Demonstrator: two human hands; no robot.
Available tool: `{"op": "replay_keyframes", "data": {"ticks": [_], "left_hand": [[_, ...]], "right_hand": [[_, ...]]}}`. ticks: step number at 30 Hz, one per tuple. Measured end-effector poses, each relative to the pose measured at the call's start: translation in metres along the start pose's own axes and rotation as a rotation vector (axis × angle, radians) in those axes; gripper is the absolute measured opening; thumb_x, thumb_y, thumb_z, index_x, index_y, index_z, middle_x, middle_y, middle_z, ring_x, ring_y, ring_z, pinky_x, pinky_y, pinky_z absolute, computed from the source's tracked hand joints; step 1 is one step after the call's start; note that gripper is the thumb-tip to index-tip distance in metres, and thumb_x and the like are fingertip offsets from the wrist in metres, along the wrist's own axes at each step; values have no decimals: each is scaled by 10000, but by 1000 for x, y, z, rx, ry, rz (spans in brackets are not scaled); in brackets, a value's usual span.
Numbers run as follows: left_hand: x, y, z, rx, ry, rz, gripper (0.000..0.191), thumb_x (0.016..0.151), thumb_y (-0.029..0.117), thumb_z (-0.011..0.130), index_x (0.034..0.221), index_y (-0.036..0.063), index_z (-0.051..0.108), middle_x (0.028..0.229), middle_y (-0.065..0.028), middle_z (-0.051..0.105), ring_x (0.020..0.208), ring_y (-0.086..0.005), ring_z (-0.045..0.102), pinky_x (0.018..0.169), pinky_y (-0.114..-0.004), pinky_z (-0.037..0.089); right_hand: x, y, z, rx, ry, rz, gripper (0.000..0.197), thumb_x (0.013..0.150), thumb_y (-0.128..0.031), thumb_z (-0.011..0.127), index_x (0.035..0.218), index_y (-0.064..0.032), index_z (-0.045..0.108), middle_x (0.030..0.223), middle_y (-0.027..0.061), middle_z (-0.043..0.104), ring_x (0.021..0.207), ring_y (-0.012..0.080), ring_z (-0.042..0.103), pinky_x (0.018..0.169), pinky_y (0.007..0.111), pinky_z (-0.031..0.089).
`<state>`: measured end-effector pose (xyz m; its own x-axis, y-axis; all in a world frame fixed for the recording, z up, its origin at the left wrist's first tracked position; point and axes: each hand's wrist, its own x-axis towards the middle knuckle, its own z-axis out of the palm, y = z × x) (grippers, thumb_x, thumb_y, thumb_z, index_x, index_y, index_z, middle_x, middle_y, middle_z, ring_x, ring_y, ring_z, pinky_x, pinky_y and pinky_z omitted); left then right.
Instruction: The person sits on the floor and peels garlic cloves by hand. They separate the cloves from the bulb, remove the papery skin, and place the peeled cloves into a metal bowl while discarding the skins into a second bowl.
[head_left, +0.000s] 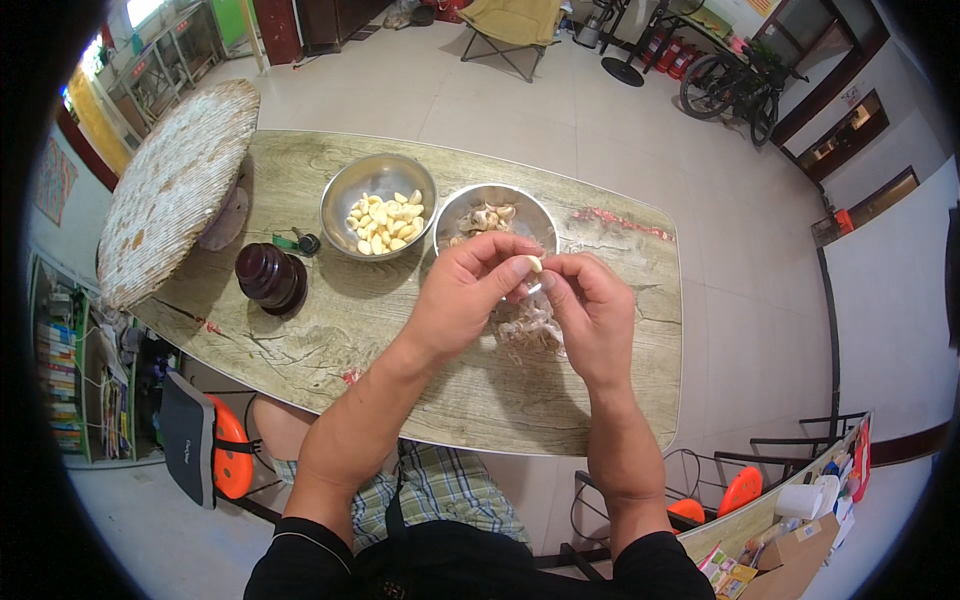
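Between my two hands is a pale garlic clove (535, 264), held up over the near rim of a metal bowl. My left hand (474, 281) pinches it with thumb and fingertips, and my right hand (589, 300) grips it from the other side. Behind them, the metal bowl (546, 212) holds unpeeled garlic (491, 217), partly hidden by my left hand. To its left a second metal bowl (341, 191) contains many peeled cloves (386, 221). Loose garlic skins (531, 330) lie heaped on the table below my hands.
On the wood-patterned table (300, 367) stand a dark brown lidded-looking object (271, 277) and a small black item with a green strap (306, 243). A large round ridged board (180, 191) leans over the table's left end. An orange stool (231, 446) is at lower left.
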<state>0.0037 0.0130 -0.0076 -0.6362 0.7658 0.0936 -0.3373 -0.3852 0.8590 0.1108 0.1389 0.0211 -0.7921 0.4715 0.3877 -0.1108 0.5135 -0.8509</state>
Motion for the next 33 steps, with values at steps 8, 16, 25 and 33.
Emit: {"op": "replay_keyframes", "data": {"ticks": [8,16,25,33], "left_hand": [[-2,2,3,248,32,88,187,971,116,642,1119,1,652,977,-2,663,874,-54,583,742,-207,485],[-3,-1,3,322,39,123,165,974,77,626,1115,-8,639,1025,-31,669,922,-84,628,821,-237,535],[-2,-3,2,421,16,202,145,976,59,617,1104,-3,644,1032,-36,671,942,-93,630,827,-242,539],[-1,-5,0,383,32,173,151,981,80,618,1102,-5,650,1032,-38,670,925,-99,639,821,-250,548]], "right_hand": [[0,2,-4,46,-57,88,91,904,-48,677,963,19,694,765,72,641,641,119,587,576,260,453],[-1,1,-4,166,-51,187,109,940,-77,660,960,25,693,740,19,631,595,54,552,525,219,437],[0,5,-8,320,-95,269,113,954,-76,639,945,27,687,698,-4,616,582,44,548,516,202,433],[2,0,-9,319,-112,269,136,962,-100,642,944,28,685,710,3,625,589,52,562,523,206,449]]}}
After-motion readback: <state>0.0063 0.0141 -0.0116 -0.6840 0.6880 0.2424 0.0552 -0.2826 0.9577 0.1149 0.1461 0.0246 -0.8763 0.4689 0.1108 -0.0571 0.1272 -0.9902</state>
